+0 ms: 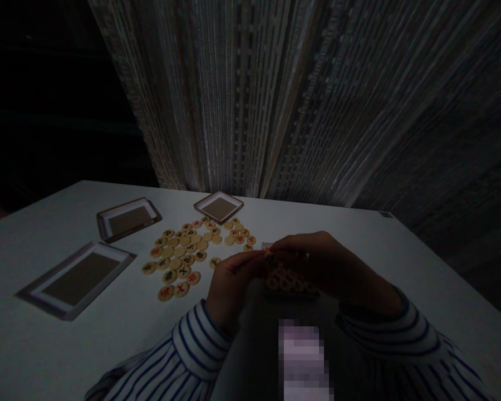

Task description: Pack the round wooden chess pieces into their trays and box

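Observation:
My left hand [236, 275] and my right hand [329, 264] come together over an open box [292, 296] near me, their fingertips almost meeting at its far left corner. Both hands look closed there, fingers bent inward. A small pale thing with a dark mark shows between the fingertips, too dim to name surely. Rows of round Chinese chess pieces [286, 284] lie in the box, partly covered by my right hand and shadow. Left of my hands, many loose wooden pieces [177, 252] are spread on the white table [127, 345], some with red or black characters, others plain side up.
Three shallow trays or lids with brown insides lie on the table: one at the near left [127, 257], one behind it [158, 214], one at the back [240, 207]. A string curtain [242, 100] hangs beyond the table's far edge. The room is dim.

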### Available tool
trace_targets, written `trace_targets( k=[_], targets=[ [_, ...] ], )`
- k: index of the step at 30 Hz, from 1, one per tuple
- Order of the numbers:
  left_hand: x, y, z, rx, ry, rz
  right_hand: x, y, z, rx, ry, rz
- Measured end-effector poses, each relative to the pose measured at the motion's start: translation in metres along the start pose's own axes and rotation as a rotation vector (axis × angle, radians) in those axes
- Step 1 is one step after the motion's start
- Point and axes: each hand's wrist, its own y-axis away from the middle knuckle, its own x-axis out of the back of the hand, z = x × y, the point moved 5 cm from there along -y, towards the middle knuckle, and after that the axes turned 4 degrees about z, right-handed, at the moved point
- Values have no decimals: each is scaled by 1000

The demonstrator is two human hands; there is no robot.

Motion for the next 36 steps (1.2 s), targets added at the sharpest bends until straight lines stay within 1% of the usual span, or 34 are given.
trace_targets(
  k=[3,6,11,16,22,26,29,32,36],
  targets=[
    [0,-1,-5,60,78,11,-2,0,1,19,67,6],
    [1,-1,-6,80,124,38,-2,-1,-4,54,125,5],
    [1,0,-6,95,126,47,-3,-1,-10,85,221,8],
    [0,0,-4,91,110,30,-6,0,-9,84,305,-3],
    [-1,-1,-5,94,62,-10,-7,-1,-5,42,411,-82],
    [5,-2,-3,24,-57,75,-4,-1,-2,8,416,-127],
    [8,-2,0,-34,-157,115,-1,0,5,-16,455,-147],
    [8,-2,2,-92,-255,132,0,1,13,-56,481,-178],
    [8,-2,1,-195,-381,119,-2,2,25,-111,480,-248]
  ],
)
